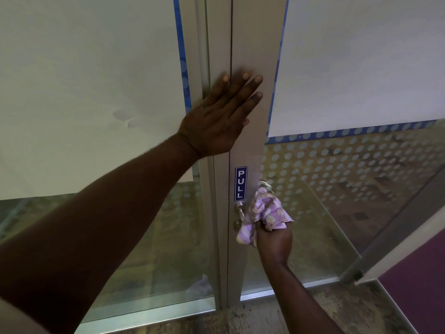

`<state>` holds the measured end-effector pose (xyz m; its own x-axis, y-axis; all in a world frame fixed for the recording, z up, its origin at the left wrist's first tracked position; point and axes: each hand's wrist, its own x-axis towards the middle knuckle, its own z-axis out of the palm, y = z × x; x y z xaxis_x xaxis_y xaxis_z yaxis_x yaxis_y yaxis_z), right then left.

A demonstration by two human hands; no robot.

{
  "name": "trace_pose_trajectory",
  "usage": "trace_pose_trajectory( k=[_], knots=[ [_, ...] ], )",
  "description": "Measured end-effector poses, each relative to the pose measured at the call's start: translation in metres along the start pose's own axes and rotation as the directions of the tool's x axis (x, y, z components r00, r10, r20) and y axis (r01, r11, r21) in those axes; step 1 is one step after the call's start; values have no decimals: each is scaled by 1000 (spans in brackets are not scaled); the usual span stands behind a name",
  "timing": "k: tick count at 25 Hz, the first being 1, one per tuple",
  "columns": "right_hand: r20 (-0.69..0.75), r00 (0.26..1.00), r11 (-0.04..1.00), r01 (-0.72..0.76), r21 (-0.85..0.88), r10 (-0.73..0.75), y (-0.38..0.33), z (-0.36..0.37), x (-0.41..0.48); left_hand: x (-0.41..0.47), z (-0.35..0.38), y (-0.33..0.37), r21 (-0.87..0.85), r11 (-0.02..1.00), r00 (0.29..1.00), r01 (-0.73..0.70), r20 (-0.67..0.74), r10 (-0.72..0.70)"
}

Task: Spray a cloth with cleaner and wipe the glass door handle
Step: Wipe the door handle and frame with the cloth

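My left hand (222, 114) lies flat against the grey metal door frame (255, 56), fingers spread, holding nothing. Lower down, my right hand (274, 239) grips a bunched purple and cream checked cloth (267, 210). The cloth is pressed over the metal door handle (240, 209), just right of a blue PULL sticker (241, 183). Only the handle's base and a bit of metal above the cloth (265, 183) show; the rest is covered. A small round lock (238, 224) sits below the handle base. No spray bottle is in view.
Frosted glass panels with blue dotted borders stand on both sides: left panel (91, 92), right panel (361, 63). Below them the glass is see-through with dots (349, 169). A second door edge (395, 239) angles in at the right above purple carpet (421, 292).
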<state>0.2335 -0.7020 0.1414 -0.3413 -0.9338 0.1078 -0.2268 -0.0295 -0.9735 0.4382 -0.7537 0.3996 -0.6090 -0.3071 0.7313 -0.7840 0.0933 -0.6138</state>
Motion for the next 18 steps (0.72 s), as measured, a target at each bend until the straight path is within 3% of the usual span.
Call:
trace_pose_trajectory(
  k=[9,18],
  knots=[
    [-185,982,998,-53,-22,48,4,-28,55,0,-2,-1,10,1000,999,-12,37,11],
    [-390,904,966,-79,245,173,-7,-50,72,3,-3,-1,-22,999,999,-43,8,43]
  ],
)
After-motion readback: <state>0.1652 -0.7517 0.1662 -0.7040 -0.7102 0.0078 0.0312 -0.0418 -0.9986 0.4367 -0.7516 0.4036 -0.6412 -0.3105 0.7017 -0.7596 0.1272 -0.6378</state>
